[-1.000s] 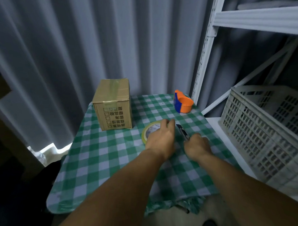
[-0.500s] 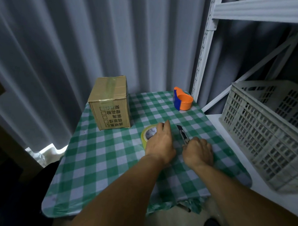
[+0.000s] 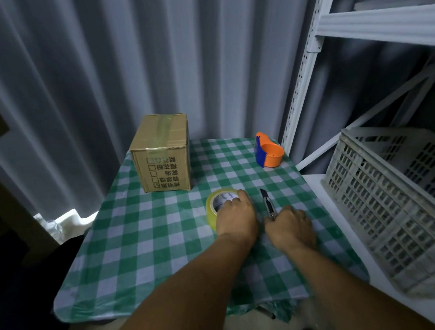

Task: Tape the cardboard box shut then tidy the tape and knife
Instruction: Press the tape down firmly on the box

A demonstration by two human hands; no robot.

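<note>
A cardboard box (image 3: pixel 163 154) stands closed at the back left of the checked table (image 3: pixel 150 243), with clear tape along its top seam. A yellowish tape roll (image 3: pixel 216 205) lies near the table's middle, and my left hand (image 3: pixel 236 217) rests over its right side, fingers curled on it. Just to the right lies a dark utility knife (image 3: pixel 268 203), blade end pointing away from me. My right hand (image 3: pixel 290 227) grips the knife's near end with closed fingers.
An orange and blue tape dispenser (image 3: pixel 269 153) sits at the table's back right corner. A grey plastic crate (image 3: pixel 390 200) lies tilted on a white shelf to the right, under a white metal rack (image 3: pixel 300 88). Grey curtains hang behind the table.
Both hands stay on the tape roll and the knife. The view has shifted slightly; the hands have barely moved on the table.
</note>
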